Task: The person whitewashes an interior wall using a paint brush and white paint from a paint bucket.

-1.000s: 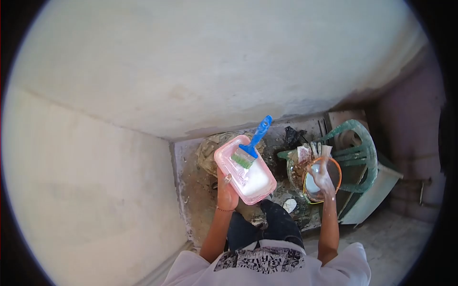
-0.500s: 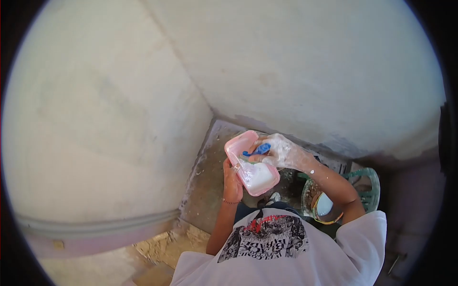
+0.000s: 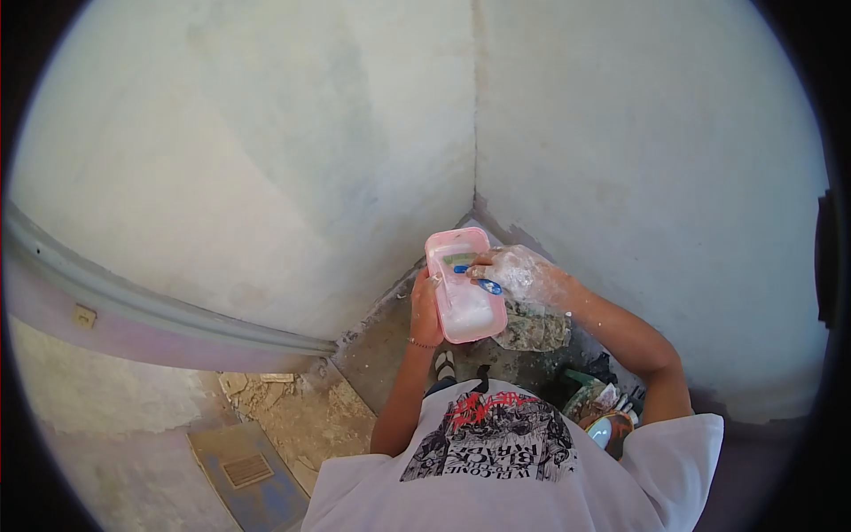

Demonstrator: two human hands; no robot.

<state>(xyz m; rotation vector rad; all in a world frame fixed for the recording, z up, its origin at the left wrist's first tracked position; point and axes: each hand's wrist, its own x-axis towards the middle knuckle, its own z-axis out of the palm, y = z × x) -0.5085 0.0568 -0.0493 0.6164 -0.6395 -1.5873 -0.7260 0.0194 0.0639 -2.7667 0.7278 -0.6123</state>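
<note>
My left hand grips the left side of a pink plastic tub, fingers wrapped under its rim. Smooth white paste lies in the tub's near part and smears its inside. My right hand, coated with white residue, is closed on a blue-handled putty knife. Its wide, greenish flat end points away from me, over the inside of the tub. I cannot make out whether that end touches the paste.
Two pale walls meet at a corner ahead. A grey pipe-like strip runs along the left wall. A crumpled, stained sack lies on the floor. At my right, a container with white contents stands among clutter. A board lies lower left.
My view has swung left. The tub is more upright in view, and my right hand has turned the putty knife so its flat end shows inside it.
</note>
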